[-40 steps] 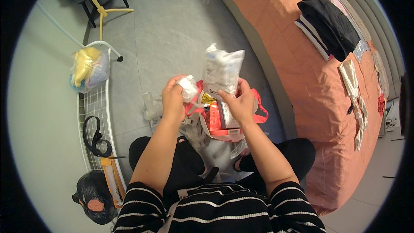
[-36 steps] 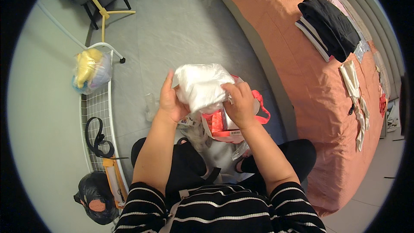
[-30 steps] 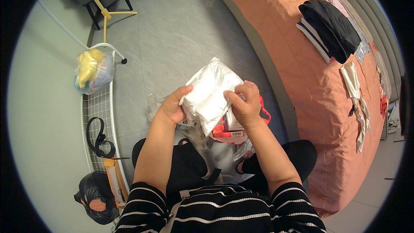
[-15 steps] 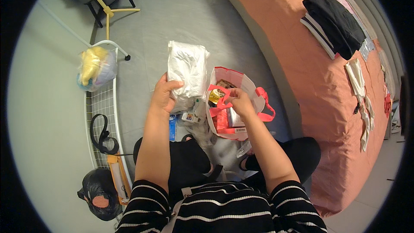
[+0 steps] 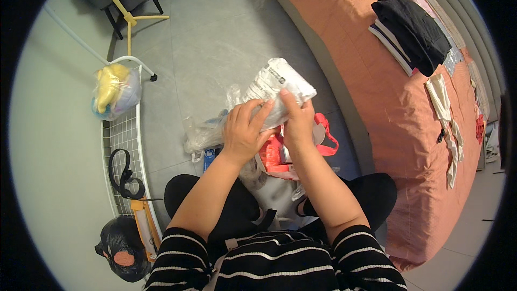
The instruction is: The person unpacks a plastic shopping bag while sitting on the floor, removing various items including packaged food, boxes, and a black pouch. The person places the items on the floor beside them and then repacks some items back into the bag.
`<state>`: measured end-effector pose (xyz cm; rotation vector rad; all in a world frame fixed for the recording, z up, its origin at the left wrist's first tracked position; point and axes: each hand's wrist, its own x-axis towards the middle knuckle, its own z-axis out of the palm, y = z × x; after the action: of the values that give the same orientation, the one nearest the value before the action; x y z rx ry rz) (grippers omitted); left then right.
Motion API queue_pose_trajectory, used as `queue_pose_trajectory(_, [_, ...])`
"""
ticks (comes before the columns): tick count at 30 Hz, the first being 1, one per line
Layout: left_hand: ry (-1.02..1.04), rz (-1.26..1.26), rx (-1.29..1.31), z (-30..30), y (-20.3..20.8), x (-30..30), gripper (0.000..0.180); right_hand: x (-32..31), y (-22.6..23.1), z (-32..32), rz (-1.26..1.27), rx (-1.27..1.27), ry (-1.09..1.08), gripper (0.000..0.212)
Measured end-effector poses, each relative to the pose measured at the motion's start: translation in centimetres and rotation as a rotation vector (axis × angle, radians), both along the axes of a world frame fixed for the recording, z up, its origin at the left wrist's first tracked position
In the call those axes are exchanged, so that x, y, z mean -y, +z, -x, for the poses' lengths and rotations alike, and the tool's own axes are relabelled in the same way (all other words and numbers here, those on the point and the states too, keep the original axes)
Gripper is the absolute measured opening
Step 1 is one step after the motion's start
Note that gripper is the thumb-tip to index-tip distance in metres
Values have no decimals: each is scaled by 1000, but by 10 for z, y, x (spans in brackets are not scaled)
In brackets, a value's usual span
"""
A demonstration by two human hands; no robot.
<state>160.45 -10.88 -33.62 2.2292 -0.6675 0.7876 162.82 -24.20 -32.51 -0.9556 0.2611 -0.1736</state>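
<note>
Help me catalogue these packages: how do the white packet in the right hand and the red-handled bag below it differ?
Colour: the white packet is mostly white with small dark print; the red-handled bag shows bright red.
Position: the packet is held up in the right hand; the bag sits lower down.
Contents: the packet's are hidden; the bag shows a red box inside.
Shared: the right hand partly covers both.

Grey tiled floor (image 5: 215, 32) carries red-handled bag (image 5: 329, 149), w/ clear plastic (image 5: 203, 136) & small blue pack (image 5: 208, 159) to its L. Bed (image 5: 336, 21) on R, orange cover: dk folded clothes (image 5: 412, 32) farther off, long off-wht cloth (image 5: 439, 99) nearer.
</note>
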Motion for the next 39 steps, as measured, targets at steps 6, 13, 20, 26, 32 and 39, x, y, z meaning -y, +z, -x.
queue_pose_trajectory(6, [61, 536, -496, -12, 3, -20, 64, 39, -7, -5, -220, 49, 240, 49])
queue_pose_trajectory(13, [-421, 1129, -1421, -12, 16, -35, 49, 48, -6, -9, -325, 21, 402, 50])
queue_pose_trajectory(20, [-289, 1161, -1304, -14, 12, -37, 46, 51, 0, -3, -439, -111, 358, 52])
queue_pose_trajectory(26, [-227, 1325, -1131, -24, 21, -57, 47, 68, -10, 18, 81, -238, 751, 49])
queue_pose_trajectory(32, [-6, 1115, -1024, -28, 22, -62, 58, 47, -20, 38, -14, -127, 566, 54])
queue_pose_trajectory(39, [-81, 976, -1284, -16, -2, -34, 60, 13, -30, 53, -513, -143, 418, 61])
